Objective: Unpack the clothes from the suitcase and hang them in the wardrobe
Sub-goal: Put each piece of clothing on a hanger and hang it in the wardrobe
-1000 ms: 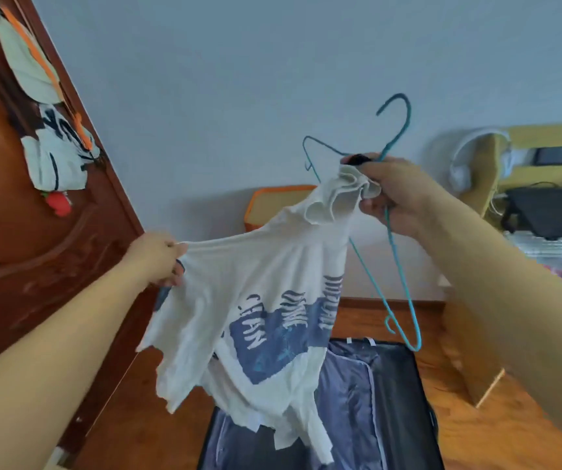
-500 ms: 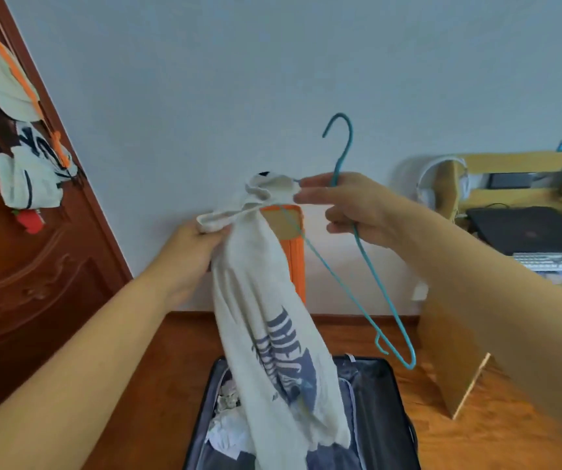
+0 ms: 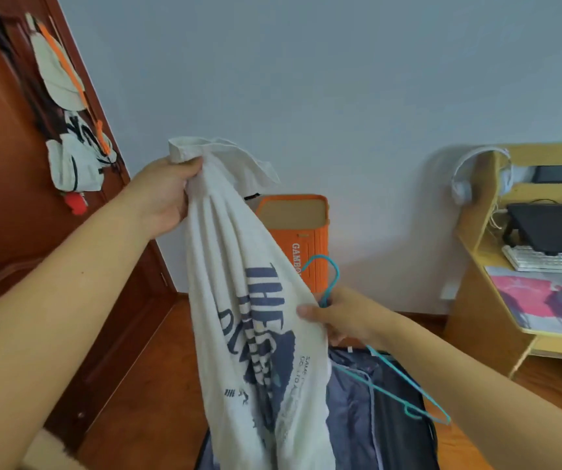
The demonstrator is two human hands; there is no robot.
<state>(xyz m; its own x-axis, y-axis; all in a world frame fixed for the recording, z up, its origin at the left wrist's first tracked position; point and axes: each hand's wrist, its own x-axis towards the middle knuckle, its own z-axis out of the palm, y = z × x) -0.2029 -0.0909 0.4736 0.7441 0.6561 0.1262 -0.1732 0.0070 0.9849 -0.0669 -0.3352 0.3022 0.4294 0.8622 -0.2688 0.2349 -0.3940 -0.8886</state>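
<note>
- White cotton T-shirt with a dark blue printed graphic (image 3: 238, 300) hangs bunched in the air above the open dark suitcase with grey-blue lining (image 3: 374, 401); your left hand (image 3: 167, 195) clamps its gathered collar end up high, fingers curled tight round the cloth.
- Your right hand (image 3: 344, 317) is curled round the neck of the thin teal wire hanger (image 3: 391, 388), with its thumb pressing on the shirt's side. The hanger's hook points up beside the fabric and its triangle trails down over the suitcase.
- Judging from this, the step is threading the hanger into the shirt. Find the bottom hem first and open it, rather than pushing into the twisted folds.
- Feed the hook end up inside the body toward the collar, and loosen your left grip enough for the neck opening to spread.
- Keep the wire's end notches away from the knit; they look likely to snag.
- Seat both shoulders evenly before turning to the reddish-brown wooden wardrobe door (image 3: 11, 232) at your left.
- Soft cloth will slide, so keep it lifted until the hook pokes through.
</note>
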